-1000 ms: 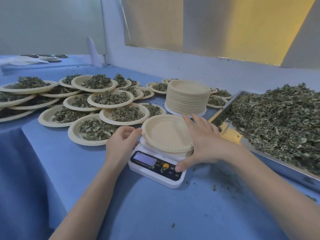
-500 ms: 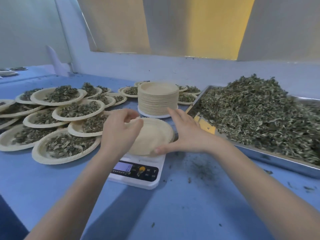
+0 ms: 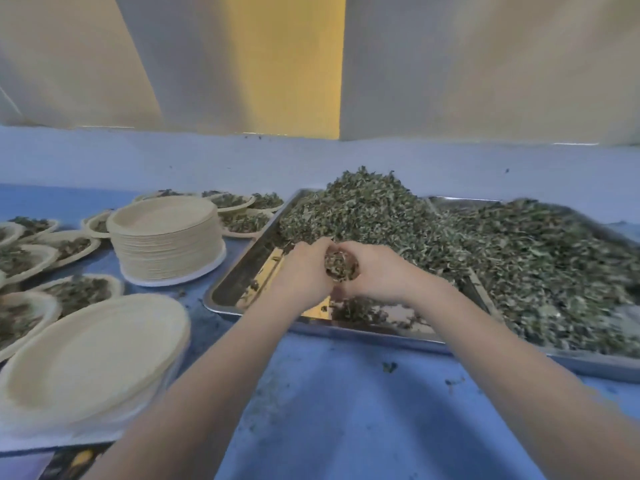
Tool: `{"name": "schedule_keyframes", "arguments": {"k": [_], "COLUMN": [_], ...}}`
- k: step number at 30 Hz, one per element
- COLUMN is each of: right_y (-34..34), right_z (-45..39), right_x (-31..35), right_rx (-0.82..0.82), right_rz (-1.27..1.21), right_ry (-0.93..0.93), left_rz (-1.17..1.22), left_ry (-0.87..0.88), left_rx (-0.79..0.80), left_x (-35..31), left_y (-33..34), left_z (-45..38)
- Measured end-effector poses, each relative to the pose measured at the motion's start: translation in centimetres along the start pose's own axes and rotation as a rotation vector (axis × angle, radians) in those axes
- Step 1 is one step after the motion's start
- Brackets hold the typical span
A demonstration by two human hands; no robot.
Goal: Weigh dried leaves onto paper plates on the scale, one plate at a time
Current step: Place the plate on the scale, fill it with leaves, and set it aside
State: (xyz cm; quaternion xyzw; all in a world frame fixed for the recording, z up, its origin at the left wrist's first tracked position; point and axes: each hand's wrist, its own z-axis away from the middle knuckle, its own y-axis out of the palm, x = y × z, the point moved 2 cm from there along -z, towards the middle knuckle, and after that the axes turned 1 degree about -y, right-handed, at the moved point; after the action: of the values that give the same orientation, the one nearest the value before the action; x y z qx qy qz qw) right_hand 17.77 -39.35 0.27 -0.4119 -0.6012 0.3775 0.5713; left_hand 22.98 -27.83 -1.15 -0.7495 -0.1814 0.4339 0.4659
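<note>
Hands gathering a scoop of dried leaves over the tray

Left hand [image 3: 304, 268] and right hand [image 3: 375, 273] cup a clump of leaves [image 3: 341, 266] together, each grip curled around it, above the metal tray [image 3: 242, 271]. An empty plate [image 3: 93, 351] waits on the scale at lower left; many filled plates [image 3: 74, 247] sit on the desk [image 3: 346, 403], and a stack of plates [image 3: 166, 239] remains.

Single head view, looking forward-down, close over tray [image 3: 221, 292] and blue table [image 3: 346, 410].

- A herb-packing workroom: a blue-covered table [image 3: 346, 393] against a pale wall.
- Steel trays [image 3: 242, 278] heaped with dried leaves [image 3: 519, 265].
- Stacked paper plates [image 3: 166, 240].
</note>
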Motion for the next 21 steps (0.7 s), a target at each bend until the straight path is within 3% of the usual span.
{"name": "schedule_keyframes", "arguments": {"k": [5, 8, 15, 21], "right_y": [-0.3, 0.2, 2.5, -0.6], "right_z": [-3.9, -6.9, -9.4, -5.7], "right_x": [-4.8, -6.3, -6.9, -8.1], "right_rx": [0.083, 0.127, 0.234, 0.385], "right_rz": [0.204, 0.263, 0.217, 0.111], "right_ry": [0.093, 0.14, 0.071, 0.035], "left_rz": [-0.231, -0.186, -0.085, 0.028], "left_ry": [-0.203, -0.316, -0.141, -0.165], "left_rx": [0.202, 0.281, 0.355, 0.523], "left_x": [1.4, 2.4, 2.1, 2.3], "left_y": [3.3, 4.1, 4.6, 1.0], "left_z": [-4.3, -6.3, -8.8, -7.1]}}
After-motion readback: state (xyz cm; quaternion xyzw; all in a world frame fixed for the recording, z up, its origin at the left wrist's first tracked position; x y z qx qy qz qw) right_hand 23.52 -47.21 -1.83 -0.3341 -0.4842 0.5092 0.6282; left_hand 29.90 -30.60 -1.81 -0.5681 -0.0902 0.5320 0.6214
